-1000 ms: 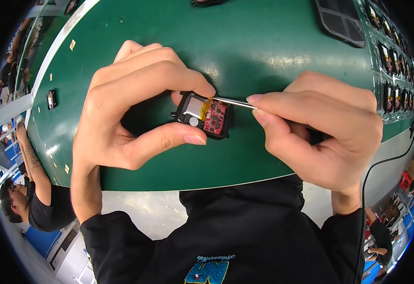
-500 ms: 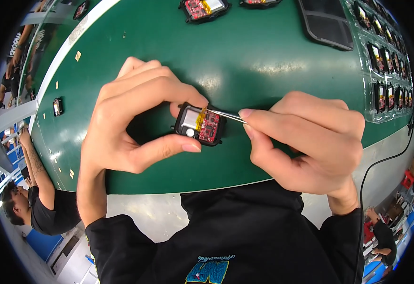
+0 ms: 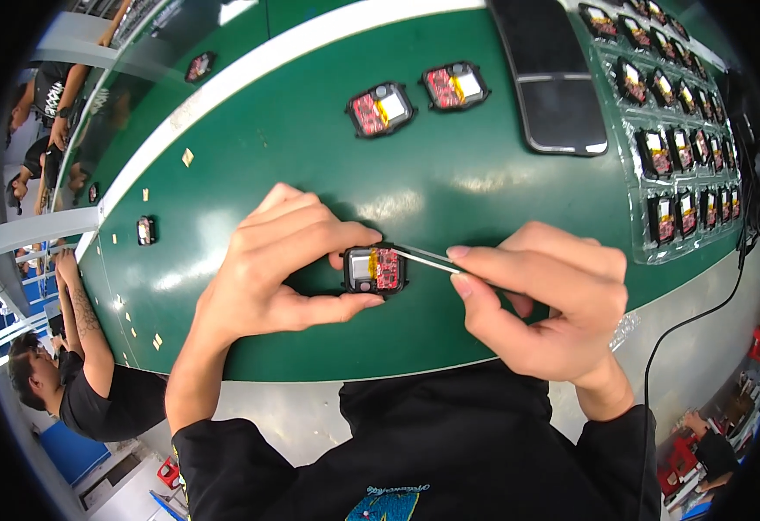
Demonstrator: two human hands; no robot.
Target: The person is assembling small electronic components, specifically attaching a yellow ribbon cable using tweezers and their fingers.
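Note:
My left hand (image 3: 263, 273) pinches a small black electronic case (image 3: 348, 276) between thumb and fingers, at or just above the green table. Inside the open case are a red circuit board (image 3: 388, 270), a silver battery (image 3: 360, 264) with yellow tape along it, and a round grey part near the lower edge. Thin metal tweezers (image 3: 430, 259) are gripped between thumb and forefinger of my right hand (image 3: 549, 300). Their tips reach the upper right edge of the case; whether they touch the board I cannot tell.
Two similar open cases (image 3: 381, 109) lie beyond my hands. A black flat device (image 3: 560, 113) is to their right. Clear plastic trays (image 3: 649, 247) hold several more cases at the right. A black cable (image 3: 692, 300) hangs beside the table edge. A co-worker (image 3: 93, 382) sits at the left.
The view has shifted, showing more of the far table. Both hands remain around the case, tweezers tips still at its upper right. The round part looked white before and looks grey now.

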